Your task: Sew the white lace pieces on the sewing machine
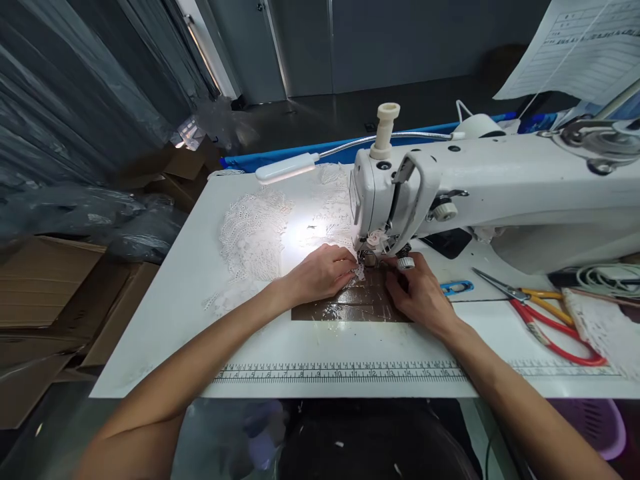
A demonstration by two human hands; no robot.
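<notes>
Left hand [325, 272], fingers bent and bunched close together, tips at a small white lace piece [359, 272]; whether they pinch it or just press it down, cannot tell. Right hand [419, 293] on the other side of the presser foot [369, 260], thumb apart from the index finger; those fingertips are partly hidden by the machine head, grip cannot tell. Lace piece sits between the two sets of fingers, right by the foot. Directly under the fingers, a glossy brown sheet [350, 312] lies on the white table [165, 340]. White sewing machine [480, 170] rises beyond and right of the fingers. Left of the left fingers, a heap of white lace [255, 233] (bright glare beside it); above that, a lamp [287, 168], lit. Just right of the right hand, a small blue tool [457, 287]; farther right, scissors [550, 328] with red and orange handles, blades pointing toward the fingers. Nearer the body than the fingers, a ruler strip [340, 373] runs along the table edge, under the right forearm.
</notes>
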